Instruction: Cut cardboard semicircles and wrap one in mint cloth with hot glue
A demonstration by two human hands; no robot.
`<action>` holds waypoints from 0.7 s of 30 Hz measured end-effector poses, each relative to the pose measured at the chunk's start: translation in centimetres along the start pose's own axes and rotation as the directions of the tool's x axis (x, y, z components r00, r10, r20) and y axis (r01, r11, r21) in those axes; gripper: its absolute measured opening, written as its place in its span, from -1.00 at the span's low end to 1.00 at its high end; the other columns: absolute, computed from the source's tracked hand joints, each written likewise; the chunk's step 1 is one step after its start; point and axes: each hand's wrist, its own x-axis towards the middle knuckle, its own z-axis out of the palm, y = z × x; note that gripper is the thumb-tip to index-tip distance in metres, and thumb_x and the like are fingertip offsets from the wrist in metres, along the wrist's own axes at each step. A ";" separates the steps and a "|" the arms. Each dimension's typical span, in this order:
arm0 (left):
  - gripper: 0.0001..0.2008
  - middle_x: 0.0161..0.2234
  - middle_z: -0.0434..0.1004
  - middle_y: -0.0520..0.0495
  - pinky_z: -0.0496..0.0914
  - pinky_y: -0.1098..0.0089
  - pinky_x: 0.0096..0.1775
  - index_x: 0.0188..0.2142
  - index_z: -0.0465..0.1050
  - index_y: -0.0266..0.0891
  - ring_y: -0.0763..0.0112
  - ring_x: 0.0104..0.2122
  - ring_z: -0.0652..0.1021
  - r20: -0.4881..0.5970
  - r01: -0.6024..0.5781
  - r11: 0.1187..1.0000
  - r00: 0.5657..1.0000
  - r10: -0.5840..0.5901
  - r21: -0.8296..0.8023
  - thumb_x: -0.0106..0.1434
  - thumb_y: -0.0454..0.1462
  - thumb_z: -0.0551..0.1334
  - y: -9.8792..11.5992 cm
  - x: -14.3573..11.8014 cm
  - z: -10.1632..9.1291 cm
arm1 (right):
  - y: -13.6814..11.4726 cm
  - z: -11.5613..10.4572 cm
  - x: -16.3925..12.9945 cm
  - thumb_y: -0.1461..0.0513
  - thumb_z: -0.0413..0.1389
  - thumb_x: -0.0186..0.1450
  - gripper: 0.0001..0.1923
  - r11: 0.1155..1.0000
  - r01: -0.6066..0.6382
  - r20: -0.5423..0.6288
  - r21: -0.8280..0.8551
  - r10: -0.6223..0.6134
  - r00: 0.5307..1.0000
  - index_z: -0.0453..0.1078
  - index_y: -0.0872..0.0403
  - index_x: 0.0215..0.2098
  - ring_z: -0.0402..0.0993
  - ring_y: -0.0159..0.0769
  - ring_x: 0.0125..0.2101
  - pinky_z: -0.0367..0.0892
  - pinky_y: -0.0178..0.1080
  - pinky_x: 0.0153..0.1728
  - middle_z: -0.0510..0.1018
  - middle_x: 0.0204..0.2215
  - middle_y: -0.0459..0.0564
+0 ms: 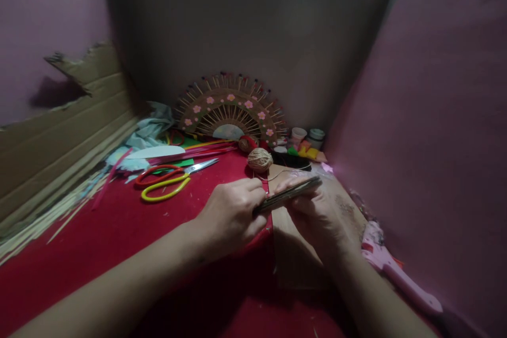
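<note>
Near the middle of the head view, just below centre, both hands are meeting over a red table cover (119, 243). The left hand (232, 216) is curling its fingers closed and pinching the near end of a flat, dark bundle of thin sticks (291, 194), while the right hand (317, 211) is cupping the bundle from beneath, its fingers closing around the far end. The bundle is lying almost level, tilting up slightly toward three o'clock, and is sitting above a brown cardboard sheet (295, 259) that is resting on the cover.

Judging from the grip, the step in hand is aligning or squeezing the sticks together; doing it well probably means keeping both pinches firm and the ends flush, so that no stick is slipping sideways. A thin thread seems to be running from the bundle toward a ball of tan twine (260, 159) at twelve o'clock, though that is too faint to be sure of.

Toward ten o'clock, scissors (166, 179) with red and yellow handles are lying flat. At twelve o'clock, farther back, a fan-shaped stick ornament (232, 111) with pink flowers is standing against the wall. At four o'clock, a pink glue gun (392, 269) is lying at the table's edge. Loose pale sticks (47, 222) are lying along the nine o'clock side beside cardboard.
</note>
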 end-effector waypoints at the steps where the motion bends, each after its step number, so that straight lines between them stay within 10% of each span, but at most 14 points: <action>1: -0.90 -0.50 0.33 -0.01 0.17 0.40 -0.46 -0.48 0.34 -0.26 0.42 -0.49 0.33 -0.005 -0.030 0.999 1.000 0.030 0.035 0.15 -0.36 0.11 0.0 -0.1 0.0 | 0.0 0.0 0.0 0.21 0.37 -0.09 -0.81 1.000 0.009 0.038 -0.004 -0.009 0.999 0.53 -0.04 -0.48 0.40 -0.26 -0.38 0.30 -0.18 -0.21 0.52 -0.47 -0.11; 7: -0.90 -0.47 0.37 -0.04 0.21 0.39 -0.45 -0.45 0.37 -0.27 0.40 -0.47 0.36 -0.028 -0.093 0.990 0.995 0.097 0.107 0.18 -0.36 0.13 -0.1 -0.3 0.1 | 0.7 -0.3 -0.1 0.20 0.34 -0.02 -0.87 0.999 0.016 0.100 0.034 -0.019 0.995 0.53 -0.05 -0.47 0.42 -0.23 -0.32 0.29 -0.14 -0.14 0.52 -0.44 -0.10; 21: -0.84 -0.26 0.43 -0.14 0.37 0.38 -0.27 -0.19 0.52 -0.32 0.38 -0.31 0.47 -0.124 -0.022 0.951 0.992 -0.018 -0.310 0.23 -0.32 0.26 -0.5 0.2 -0.3 | 0.3 -0.9 0.5 0.17 0.36 -0.02 -0.83 0.983 0.112 0.055 0.145 -0.121 0.991 0.54 -0.04 -0.44 0.45 -0.26 -0.32 0.34 -0.18 -0.19 0.57 -0.42 -0.14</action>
